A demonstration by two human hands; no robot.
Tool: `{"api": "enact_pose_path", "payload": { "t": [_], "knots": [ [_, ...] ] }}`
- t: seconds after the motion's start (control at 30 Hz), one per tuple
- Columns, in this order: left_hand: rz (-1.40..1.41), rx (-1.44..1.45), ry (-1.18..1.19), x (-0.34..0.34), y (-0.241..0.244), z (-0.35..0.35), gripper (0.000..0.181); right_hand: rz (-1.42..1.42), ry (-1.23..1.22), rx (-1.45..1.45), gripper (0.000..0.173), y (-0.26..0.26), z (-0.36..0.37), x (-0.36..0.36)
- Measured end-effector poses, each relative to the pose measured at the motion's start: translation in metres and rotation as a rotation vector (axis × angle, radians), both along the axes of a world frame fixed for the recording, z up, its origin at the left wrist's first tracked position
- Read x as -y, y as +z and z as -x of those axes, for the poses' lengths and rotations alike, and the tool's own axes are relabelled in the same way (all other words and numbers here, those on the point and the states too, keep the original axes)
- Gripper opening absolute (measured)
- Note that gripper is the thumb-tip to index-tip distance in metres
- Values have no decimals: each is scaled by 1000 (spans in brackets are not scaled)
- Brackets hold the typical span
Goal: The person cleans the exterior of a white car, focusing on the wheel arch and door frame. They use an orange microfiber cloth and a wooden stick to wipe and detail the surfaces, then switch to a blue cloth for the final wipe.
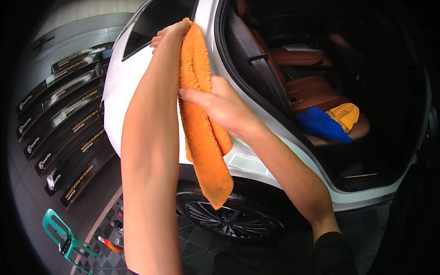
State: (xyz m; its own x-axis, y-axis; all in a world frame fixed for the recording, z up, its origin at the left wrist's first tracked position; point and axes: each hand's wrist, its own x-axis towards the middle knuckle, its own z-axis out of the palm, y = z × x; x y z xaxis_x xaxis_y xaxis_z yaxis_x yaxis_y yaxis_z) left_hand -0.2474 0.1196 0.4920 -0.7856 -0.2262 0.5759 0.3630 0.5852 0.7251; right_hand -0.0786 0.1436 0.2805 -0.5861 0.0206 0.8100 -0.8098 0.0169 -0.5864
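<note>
An orange microfiber towel [197, 120] hangs lengthwise in front of the rear side of a white car [147, 75]. My left hand [170, 34] is raised near the rear side window [154, 24] and holds the towel's top corner. Lower down, my right hand [227, 106] grips the towel's middle, thumb across its front. The towel's pointed lower end dangles over the rear wheel [230, 216]. My left forearm hides part of the car body, and whether the towel touches the paint cannot be told.
Through the open rear doorway, a blue cloth [323, 123] and a yellow cloth [345, 115] lie on the brown seat [309, 91]. Long black boxes [68, 117] bearing writing fill racks at left. A green plastic chair [67, 233] and an orange bottle [110, 244] stand on the floor.
</note>
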Motion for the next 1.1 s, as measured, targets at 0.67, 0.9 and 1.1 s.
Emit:
{"api": "enact_pose_path", "payload": {
  "t": [0.67, 0.9, 1.1],
  "knots": [
    [62, -215, 17, 7, 4, 9, 81, -55, -118, 172, 41, -5, -25, -27],
    [-1, -833, -408, 79, -81, -28, 34, -7, 10, 193, 39, -42, -51, -34],
    [-433, -353, -999, 114, -131, -92, 26, 80, 286, 277, 48, -43, -56, -32]
  ]
}}
